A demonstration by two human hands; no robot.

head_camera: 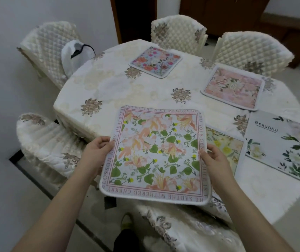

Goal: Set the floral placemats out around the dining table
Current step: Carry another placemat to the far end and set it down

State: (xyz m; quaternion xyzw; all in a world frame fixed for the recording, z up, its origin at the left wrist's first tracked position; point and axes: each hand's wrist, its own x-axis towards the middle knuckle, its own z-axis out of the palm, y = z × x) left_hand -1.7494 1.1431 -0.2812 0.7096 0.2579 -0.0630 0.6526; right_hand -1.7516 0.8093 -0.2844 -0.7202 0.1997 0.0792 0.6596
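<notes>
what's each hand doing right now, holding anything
Left hand: grips the left edge of the lettered floral placemat.
Right hand: grips the same placemat's right edge, holding it above the table.

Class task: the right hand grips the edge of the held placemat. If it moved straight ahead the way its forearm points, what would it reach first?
Probably the yellow-flowered placemat lying on the table just beyond the right hand; depth is unclear.

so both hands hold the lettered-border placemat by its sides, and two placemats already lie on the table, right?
Not two: the head view shows four lying on the table: multicolour floral, pink, yellow, and the "Beautiful" one. The left hand and right hand do hold the lettered-border placemat by its sides.
</notes>
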